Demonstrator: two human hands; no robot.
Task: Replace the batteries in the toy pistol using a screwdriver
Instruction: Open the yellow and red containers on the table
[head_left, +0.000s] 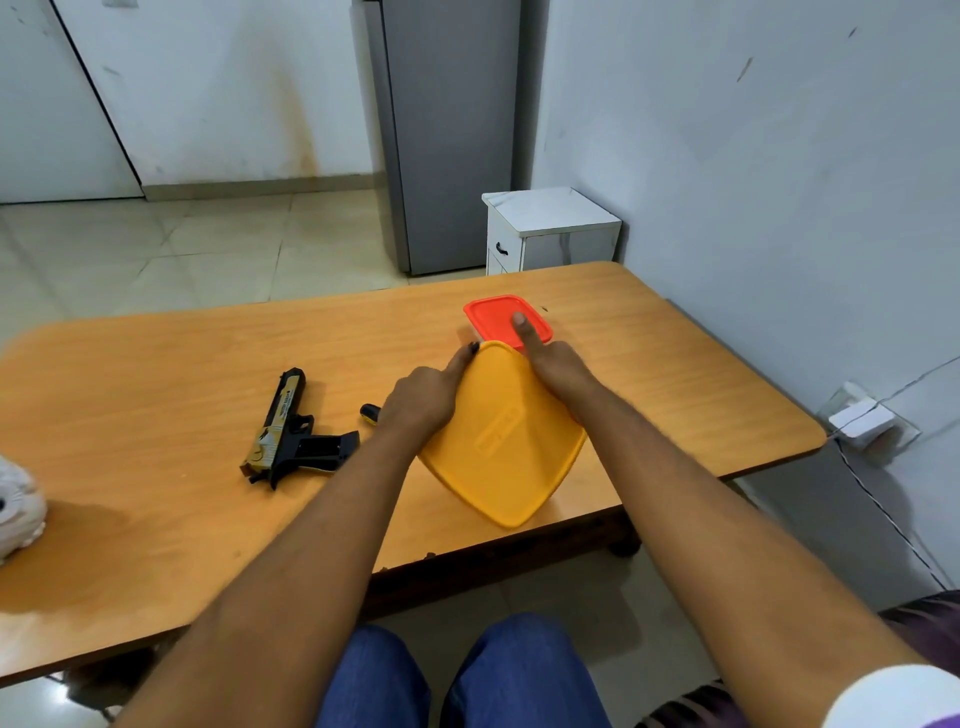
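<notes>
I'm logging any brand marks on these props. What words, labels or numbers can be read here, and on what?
Nothing can be read.
Toy pistol: dark lettering on the gold slide, too small and blurred to read.
Yellow lid: a raised rectangular mark in the middle, too faint to read.
Red lid: no text shows.
</notes>
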